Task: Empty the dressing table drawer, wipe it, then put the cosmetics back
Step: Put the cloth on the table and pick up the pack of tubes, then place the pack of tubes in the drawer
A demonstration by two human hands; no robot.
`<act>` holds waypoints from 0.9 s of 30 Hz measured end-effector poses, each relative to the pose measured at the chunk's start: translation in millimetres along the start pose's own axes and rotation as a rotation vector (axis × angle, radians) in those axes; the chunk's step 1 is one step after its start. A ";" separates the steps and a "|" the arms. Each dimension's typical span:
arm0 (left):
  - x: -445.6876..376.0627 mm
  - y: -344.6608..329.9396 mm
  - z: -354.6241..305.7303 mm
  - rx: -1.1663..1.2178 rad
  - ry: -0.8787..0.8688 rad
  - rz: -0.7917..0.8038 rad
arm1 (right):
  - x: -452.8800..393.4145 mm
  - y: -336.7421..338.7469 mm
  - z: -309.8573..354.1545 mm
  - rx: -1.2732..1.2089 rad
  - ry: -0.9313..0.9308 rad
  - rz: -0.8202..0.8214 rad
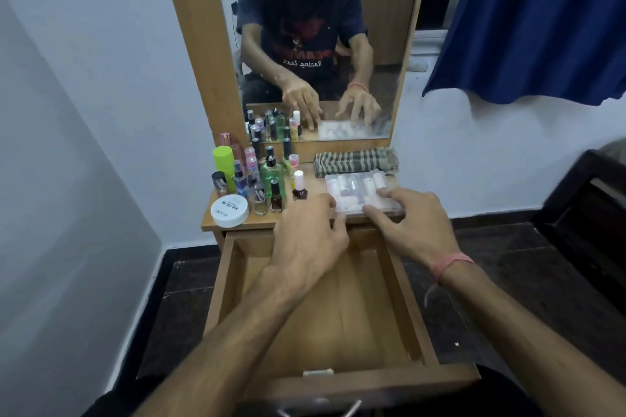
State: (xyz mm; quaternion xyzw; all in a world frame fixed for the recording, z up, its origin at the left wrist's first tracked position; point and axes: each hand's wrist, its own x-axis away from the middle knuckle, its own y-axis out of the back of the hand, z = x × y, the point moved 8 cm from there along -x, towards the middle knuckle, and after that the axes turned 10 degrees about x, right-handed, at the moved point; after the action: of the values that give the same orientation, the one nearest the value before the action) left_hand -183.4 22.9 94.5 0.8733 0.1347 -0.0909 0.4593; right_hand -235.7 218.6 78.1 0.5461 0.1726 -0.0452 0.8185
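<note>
Clear case flat, long axis left-right.

Wooden dressing table holding cosmetics
Bottles and a white jar are crowding its left side; a clear case and folded cloth are lying at right
</note>
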 end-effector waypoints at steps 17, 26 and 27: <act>97.2 -24.5 62.8 1.390 0.717 0.000 | 100.1 15.3 1.6 -0.170 0.061 0.033; 93.3 -62.2 87.0 1.212 0.938 0.130 | 90.4 -28.0 35.5 0.416 0.270 0.261; 92.4 -68.2 87.6 1.203 0.951 0.136 | 88.9 -32.0 38.2 0.470 0.289 0.275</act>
State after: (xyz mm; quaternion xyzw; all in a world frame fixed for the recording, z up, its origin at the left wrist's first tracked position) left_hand -120.7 1.4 -33.9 0.9242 0.1912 0.2652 -0.1976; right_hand -151.9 181.2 33.6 0.7395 0.1966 0.1055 0.6351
